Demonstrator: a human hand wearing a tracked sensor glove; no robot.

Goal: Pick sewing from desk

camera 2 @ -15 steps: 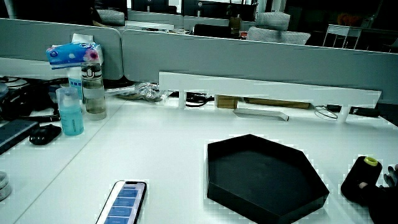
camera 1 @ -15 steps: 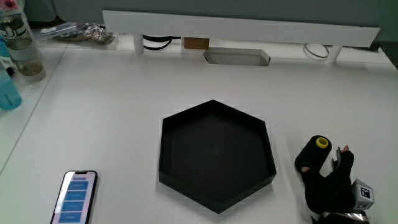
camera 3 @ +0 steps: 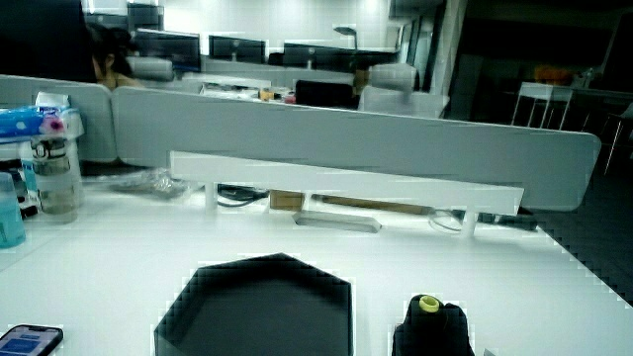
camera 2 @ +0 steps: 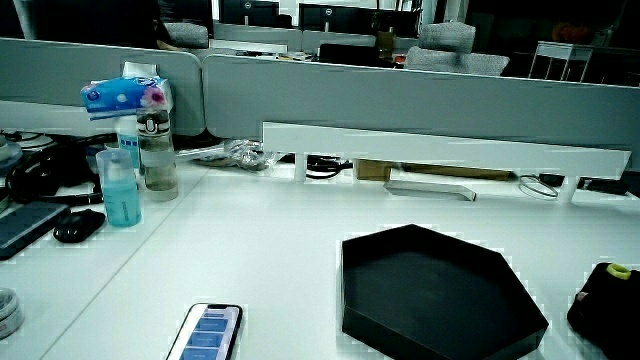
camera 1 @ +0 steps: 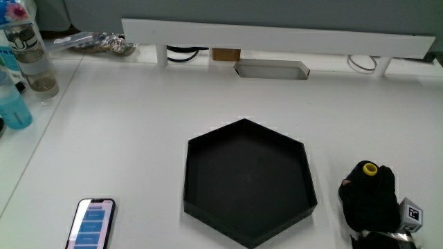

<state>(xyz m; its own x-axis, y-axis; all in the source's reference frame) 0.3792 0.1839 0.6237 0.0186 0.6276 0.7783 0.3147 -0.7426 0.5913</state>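
Main view shows the gloved hand (camera 1: 370,206) wrapped round the black spool of sewing thread with a yellow core (camera 1: 369,181), the grip closed on its dark body so that only the yellow tip shows clear. The spool stands upright just beside the black hexagonal tray (camera 1: 248,181), at the edge of the white worktop (camera 1: 138,131) nearest the person. The hold looks set for a straight lift, judging by the upright spool and the fingers around its sides. Whether it rests on the worktop or is already raised I cannot tell.

Room for moving is good. The tray's low wall is the only near obstacle, close to the spool but apart from it. The smartphone with a lit blue screen (camera 1: 90,223) lies well apart from the tray, also at the near edge. The clear bottle (camera 1: 29,59) and the white raised shelf (camera 1: 277,36) stand farther from the person than the tray. In both side views the spool's yellow tip (camera 3: 427,303) shows beside the tray (camera 2: 440,290).
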